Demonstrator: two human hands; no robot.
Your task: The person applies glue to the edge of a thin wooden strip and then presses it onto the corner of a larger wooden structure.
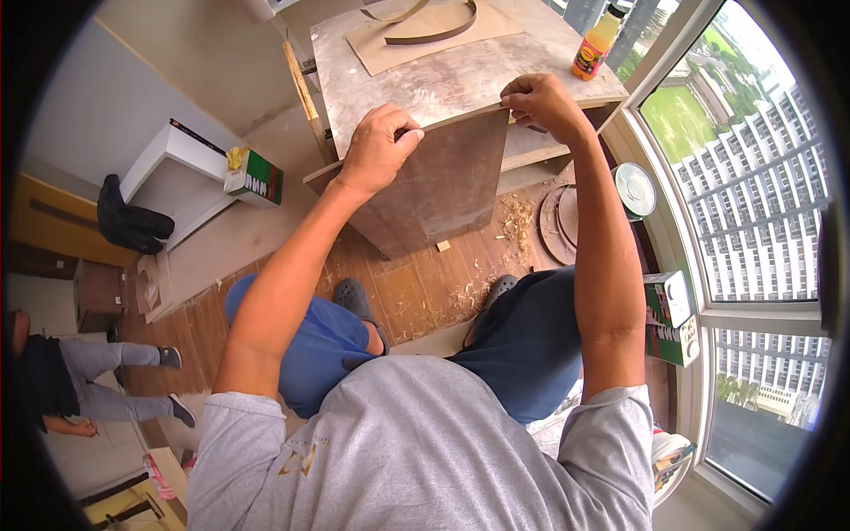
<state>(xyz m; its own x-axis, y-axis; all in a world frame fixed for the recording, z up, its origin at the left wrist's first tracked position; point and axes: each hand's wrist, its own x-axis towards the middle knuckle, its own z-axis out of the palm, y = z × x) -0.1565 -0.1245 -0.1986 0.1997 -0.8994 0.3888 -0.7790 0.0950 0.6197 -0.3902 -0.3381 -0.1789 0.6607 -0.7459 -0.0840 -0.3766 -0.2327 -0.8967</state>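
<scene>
My left hand (385, 142) is closed over the top edge of an upright brown wood panel (416, 190), fingers curled and thumb against it. Near the panel's upper right corner, my right hand (536, 102) pinches the same edge; whether a thin strip lies under the fingers is hard to tell. Behind the panel stands a scuffed cabinet (345, 97) with an open shelf below its top. On that top lie a beige sheet (425, 57) with curled dark strips (418, 40) on it, and a bottle (591, 55) with yellow liquid stands at the right.
Wood shavings (516, 221) and round discs (553, 239) lie on the wood floor (407, 301). A white unit (173, 177) with a black cloth and a green box (252, 177) are left. A tin (633, 190), stacked boxes (668, 319) and windows line the right. Another person (88, 380) is at lower left.
</scene>
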